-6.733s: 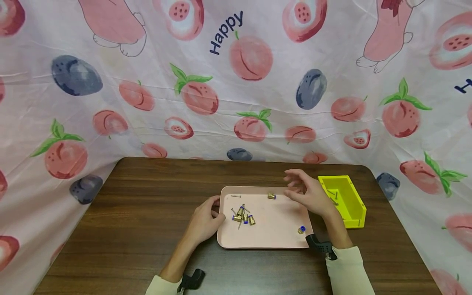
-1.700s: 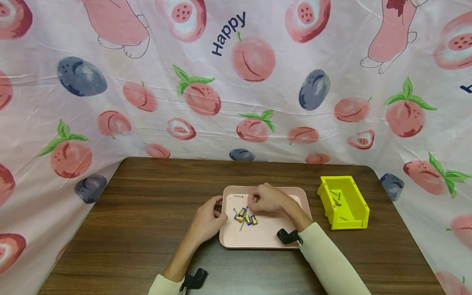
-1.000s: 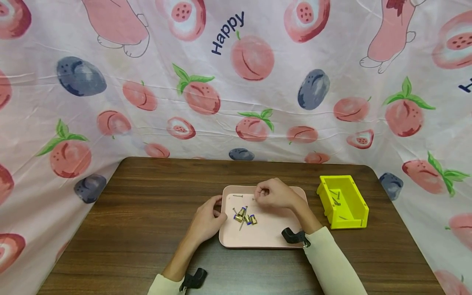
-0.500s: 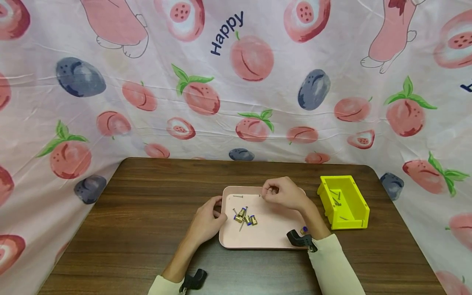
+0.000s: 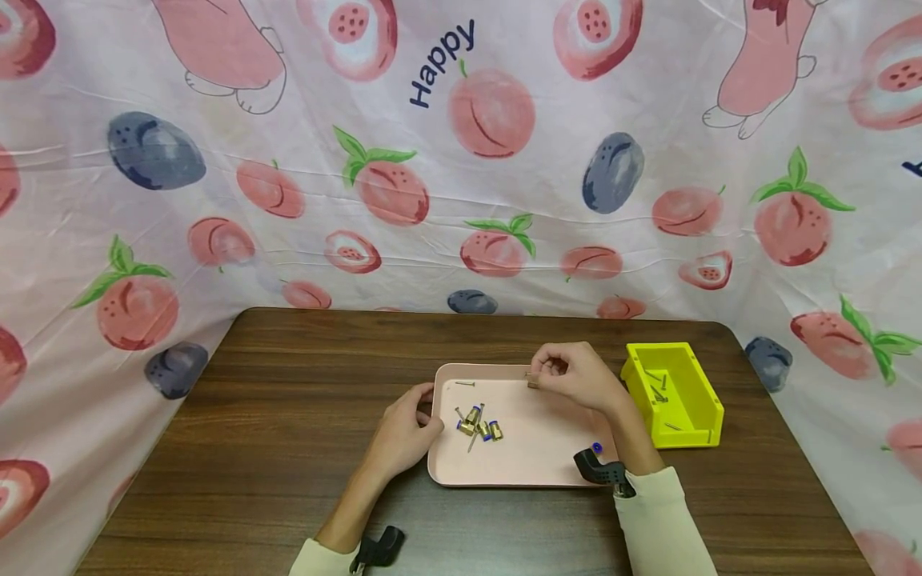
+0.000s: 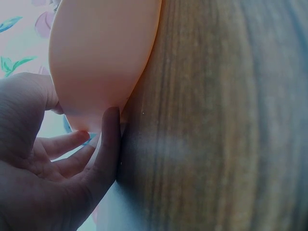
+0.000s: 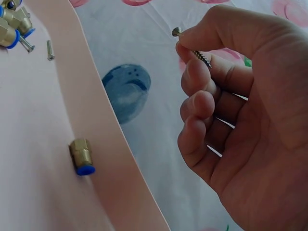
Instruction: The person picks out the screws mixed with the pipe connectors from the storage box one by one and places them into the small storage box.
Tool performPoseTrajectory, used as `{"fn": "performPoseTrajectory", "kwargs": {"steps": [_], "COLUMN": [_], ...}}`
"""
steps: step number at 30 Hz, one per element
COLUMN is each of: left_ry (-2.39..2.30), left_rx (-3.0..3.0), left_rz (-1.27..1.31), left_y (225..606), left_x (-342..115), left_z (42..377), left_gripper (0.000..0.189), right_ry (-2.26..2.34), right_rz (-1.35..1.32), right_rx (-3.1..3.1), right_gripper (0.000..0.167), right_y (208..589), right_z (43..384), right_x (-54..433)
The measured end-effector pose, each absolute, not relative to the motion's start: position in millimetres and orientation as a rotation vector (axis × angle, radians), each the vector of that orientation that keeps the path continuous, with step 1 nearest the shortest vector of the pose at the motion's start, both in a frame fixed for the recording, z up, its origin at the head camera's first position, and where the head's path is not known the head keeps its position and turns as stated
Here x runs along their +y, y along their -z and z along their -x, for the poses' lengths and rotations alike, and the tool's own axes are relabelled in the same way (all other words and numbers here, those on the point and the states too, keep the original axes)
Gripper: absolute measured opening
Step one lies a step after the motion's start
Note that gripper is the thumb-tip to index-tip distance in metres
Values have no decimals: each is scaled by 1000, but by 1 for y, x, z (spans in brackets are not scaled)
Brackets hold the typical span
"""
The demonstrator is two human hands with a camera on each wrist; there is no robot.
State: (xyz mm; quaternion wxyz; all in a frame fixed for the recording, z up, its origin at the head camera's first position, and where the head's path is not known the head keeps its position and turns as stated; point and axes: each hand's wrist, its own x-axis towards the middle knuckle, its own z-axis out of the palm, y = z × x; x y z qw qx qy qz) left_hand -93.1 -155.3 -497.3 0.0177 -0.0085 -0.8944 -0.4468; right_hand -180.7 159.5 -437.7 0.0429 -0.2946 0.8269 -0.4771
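Observation:
My right hand (image 5: 579, 376) pinches a screw (image 7: 176, 32) between thumb and index finger, its head poking out above them and its threaded tip below. The hand is over the back right of the pink tray (image 5: 533, 460). Near it in the right wrist view, a brass fitting (image 7: 82, 156) with a blue collar lies along the tray's wall. My left hand (image 5: 403, 428) holds the tray's left edge with its thumb and fingers. In the tray's left half is a cluster of brass fittings (image 5: 495, 430) and loose screws, with a single screw (image 5: 465, 383) behind them.
A yellow bin (image 5: 702, 400) with several screws in it stands right of the tray. Another blue-collared fitting (image 5: 597, 448) shows at the tray's front right, partly behind the right wrist camera. A printed cloth (image 5: 403, 264) hangs behind the wooden table (image 5: 302, 384).
My right hand has drawn a screw away from the cluster and moved right and back across the tray. The left hand stays on the tray's edge. The bin holds more screws than in the oldest frame.

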Motion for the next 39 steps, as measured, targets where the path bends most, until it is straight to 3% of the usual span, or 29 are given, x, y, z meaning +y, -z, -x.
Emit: {"fn": "performPoseTrajectory", "kwargs": {"steps": [31, 39], "left_ry": [1365, 1378], "left_rx": [-2779, -2779], "left_rz": [45, 37], "left_y": [498, 498], "left_x": [-156, -155], "left_z": [96, 95], "left_gripper": [60, 60], "right_ry": [1625, 1679], "right_rz": [691, 666], "right_rx": [2624, 2654], "right_gripper": [4, 9], "right_y": [427, 427], "right_z": [182, 181], "right_x": [222, 244]}}
